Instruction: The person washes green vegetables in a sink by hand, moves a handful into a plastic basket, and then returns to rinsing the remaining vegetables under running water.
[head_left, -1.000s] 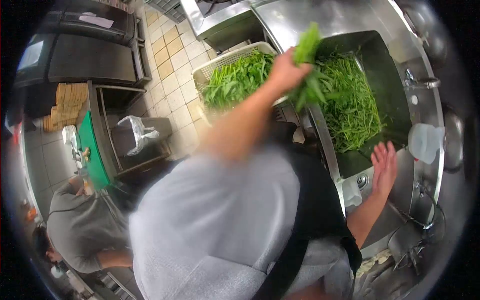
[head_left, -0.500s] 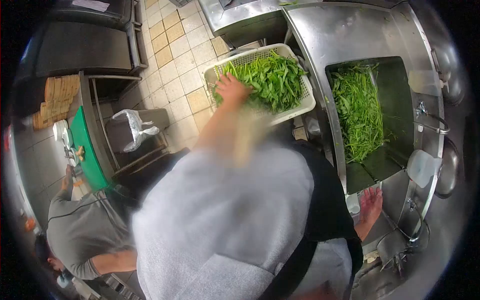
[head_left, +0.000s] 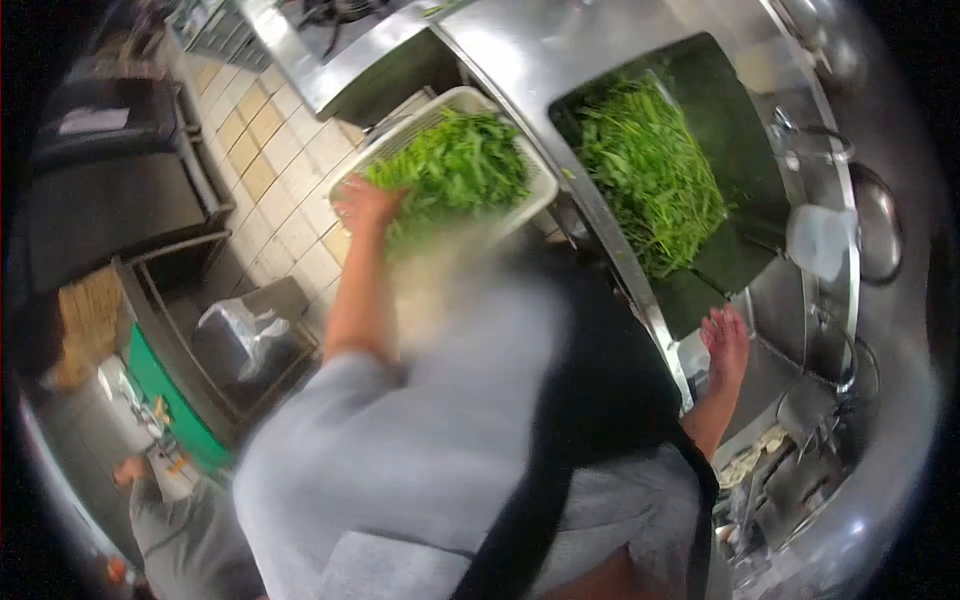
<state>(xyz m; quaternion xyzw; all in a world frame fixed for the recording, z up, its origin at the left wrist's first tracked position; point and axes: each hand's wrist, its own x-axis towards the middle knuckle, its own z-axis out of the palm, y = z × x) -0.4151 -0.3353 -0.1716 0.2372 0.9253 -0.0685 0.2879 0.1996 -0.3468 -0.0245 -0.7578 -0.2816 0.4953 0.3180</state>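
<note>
My left hand (head_left: 367, 207) is at the left end of a white plastic basket (head_left: 540, 190), its fingers spread by the rim and its thumb pointing towards the greens. Leafy green vegetables (head_left: 465, 160) with long stems fill this basket. To the right, more leafy greens (head_left: 650, 170) lie heaped in a steel sink basin (head_left: 750, 130). My right hand (head_left: 726, 340) hovers near the lower end of that basin with fingers stretched out, holding nothing that I can see. Motion blurs the near end of the basket.
Faucets (head_left: 825, 140) and a translucent plastic container (head_left: 822, 240) line the sink's far side. On the left are a grey bin with a plastic bag (head_left: 245, 335) and a counter with a green board (head_left: 175, 410). A co-worker in a grey top (head_left: 190, 530) works there.
My left hand has slid off the greens to the basket's left rim. My right hand stays near the sink. The whole view has turned and shifted.
</note>
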